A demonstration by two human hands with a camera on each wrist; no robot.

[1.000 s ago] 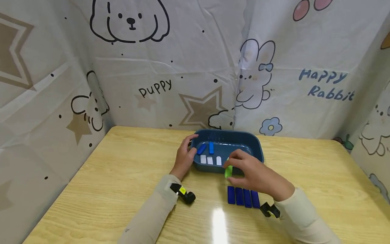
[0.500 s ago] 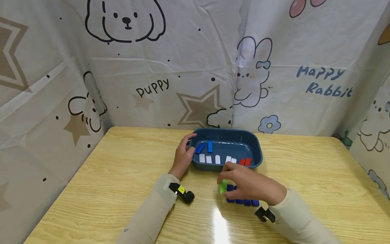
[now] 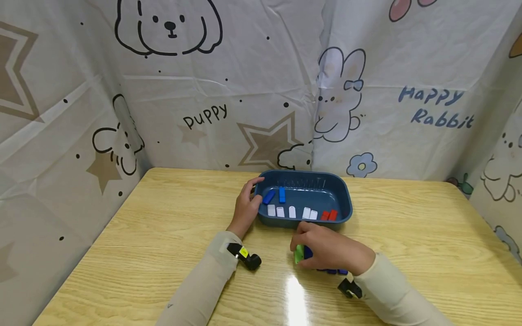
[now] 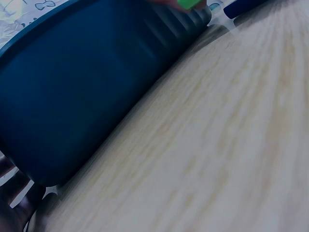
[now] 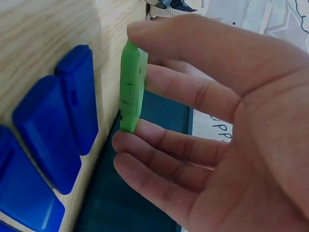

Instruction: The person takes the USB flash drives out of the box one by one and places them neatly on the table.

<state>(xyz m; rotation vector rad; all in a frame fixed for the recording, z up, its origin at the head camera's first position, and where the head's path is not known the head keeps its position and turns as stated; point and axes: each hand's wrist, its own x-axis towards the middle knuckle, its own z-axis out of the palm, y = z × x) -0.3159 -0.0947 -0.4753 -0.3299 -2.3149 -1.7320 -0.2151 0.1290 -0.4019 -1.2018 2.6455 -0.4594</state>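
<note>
My left hand (image 3: 246,210) holds the left end of a dark blue plastic basin (image 3: 303,222), thumb and fingers at its rim. In the right wrist view, my right hand (image 5: 207,106) pinches a small flat green block (image 5: 131,87) with dark marks between thumb and fingertips. It stands just left of a row of several dark blue flat blocks (image 5: 47,135) on the table. The right hand covers most of that row in the head view. Whether the green block touches the table, I cannot tell.
Inside the basin lie two blue pieces (image 3: 282,195), several white pieces (image 3: 292,212) and two red pieces (image 3: 332,215). The wooden table (image 3: 175,235) meets a printed curtain (image 3: 228,149) at the back. A cloth hangs on each side too.
My right hand has drawn the green block from the basin's front edge toward me, to the left end of the blue row. The left hand keeps its hold on the basin.
</note>
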